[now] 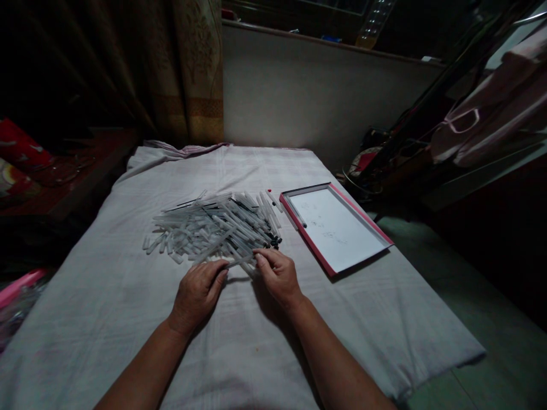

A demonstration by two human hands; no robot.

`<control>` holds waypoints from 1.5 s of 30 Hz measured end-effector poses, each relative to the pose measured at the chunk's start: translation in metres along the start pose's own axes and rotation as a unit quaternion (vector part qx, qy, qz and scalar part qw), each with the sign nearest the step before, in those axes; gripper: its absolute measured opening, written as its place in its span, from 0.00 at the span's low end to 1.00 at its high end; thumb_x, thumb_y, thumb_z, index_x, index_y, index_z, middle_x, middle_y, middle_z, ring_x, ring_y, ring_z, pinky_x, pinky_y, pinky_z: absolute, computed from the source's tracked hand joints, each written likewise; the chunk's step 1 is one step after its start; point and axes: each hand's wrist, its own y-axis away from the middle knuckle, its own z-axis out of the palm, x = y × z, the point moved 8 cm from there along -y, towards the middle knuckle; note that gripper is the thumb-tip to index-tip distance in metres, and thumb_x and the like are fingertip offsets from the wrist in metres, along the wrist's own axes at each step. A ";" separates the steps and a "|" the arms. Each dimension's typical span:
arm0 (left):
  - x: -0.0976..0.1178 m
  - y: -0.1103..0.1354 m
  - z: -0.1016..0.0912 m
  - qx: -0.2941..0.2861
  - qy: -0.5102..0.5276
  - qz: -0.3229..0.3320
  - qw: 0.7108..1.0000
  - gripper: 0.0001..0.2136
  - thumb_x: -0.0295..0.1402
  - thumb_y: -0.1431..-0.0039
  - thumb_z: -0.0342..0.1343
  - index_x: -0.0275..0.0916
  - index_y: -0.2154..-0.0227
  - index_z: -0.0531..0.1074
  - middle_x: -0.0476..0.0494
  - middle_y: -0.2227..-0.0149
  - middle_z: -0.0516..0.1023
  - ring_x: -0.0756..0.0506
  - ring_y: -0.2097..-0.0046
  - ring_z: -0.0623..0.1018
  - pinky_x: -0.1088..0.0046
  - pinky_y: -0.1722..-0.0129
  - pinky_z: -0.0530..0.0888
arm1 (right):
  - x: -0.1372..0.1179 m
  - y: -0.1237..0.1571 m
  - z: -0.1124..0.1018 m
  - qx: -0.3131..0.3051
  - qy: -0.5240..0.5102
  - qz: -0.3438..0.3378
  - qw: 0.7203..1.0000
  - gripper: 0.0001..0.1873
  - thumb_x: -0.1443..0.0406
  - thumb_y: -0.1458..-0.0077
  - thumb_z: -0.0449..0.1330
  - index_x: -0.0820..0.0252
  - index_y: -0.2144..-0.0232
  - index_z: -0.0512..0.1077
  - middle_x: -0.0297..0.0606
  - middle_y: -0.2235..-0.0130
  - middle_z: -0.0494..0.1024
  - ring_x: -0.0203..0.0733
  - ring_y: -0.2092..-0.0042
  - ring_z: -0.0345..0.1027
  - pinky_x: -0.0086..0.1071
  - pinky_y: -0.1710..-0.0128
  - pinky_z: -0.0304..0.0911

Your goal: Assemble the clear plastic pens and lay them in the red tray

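Both hands hold one pen (240, 261) with a clear, pale barrel, level above the cloth. My left hand (200, 288) pinches its left end between thumb and fingers. At the other end, the fingertips of my right hand (280, 275) are closed on it and cover the tip. Just beyond the hands lies a loose heap of translucent pen parts (213, 225), some with dark refills inside and black ends at the right. To the right, a shallow box lid (331, 271) with a red rim has a white inside with small dark marks. A single pen (298, 213) lies along its left side.
A pale checked cloth (128, 319) covers the table. A small red piece (269, 191) lies behind the heap. Left stands a dark wooden surface with a red object (21, 145); pink cloth (491, 108) hangs at the right. A curtain (196, 68) and wall are behind.
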 end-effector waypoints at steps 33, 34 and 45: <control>-0.006 0.001 0.001 0.000 0.007 -0.026 1.000 0.11 0.39 0.32 0.50 0.40 0.56 0.74 0.43 0.61 0.83 0.45 0.62 0.83 0.70 0.60 0.79 | 0.034 -0.006 -0.020 -0.085 0.360 0.046 0.928 0.09 0.67 0.40 0.57 0.58 0.61 0.77 0.43 0.60 0.80 0.46 0.58 0.74 0.34 0.59 0.65; -0.006 0.001 0.001 0.001 0.007 -0.024 1.000 0.11 0.38 0.32 0.50 0.40 0.56 0.74 0.43 0.61 0.83 0.45 0.62 0.83 0.70 0.60 0.79 | 0.034 -0.006 -0.023 -0.073 0.330 0.050 0.940 0.09 0.67 0.41 0.56 0.59 0.62 0.77 0.44 0.60 0.80 0.46 0.58 0.74 0.35 0.58 0.65; 0.008 0.000 -0.001 -0.016 -0.011 0.030 0.999 0.09 0.34 0.32 0.52 0.39 0.54 0.72 0.42 0.61 0.83 0.45 0.61 0.82 0.69 0.59 0.78 | 0.048 0.012 0.002 -0.059 -0.278 0.336 0.898 0.14 0.61 0.62 0.66 0.60 0.69 0.74 0.35 0.71 0.79 0.31 0.77 0.66 0.22 0.80 0.52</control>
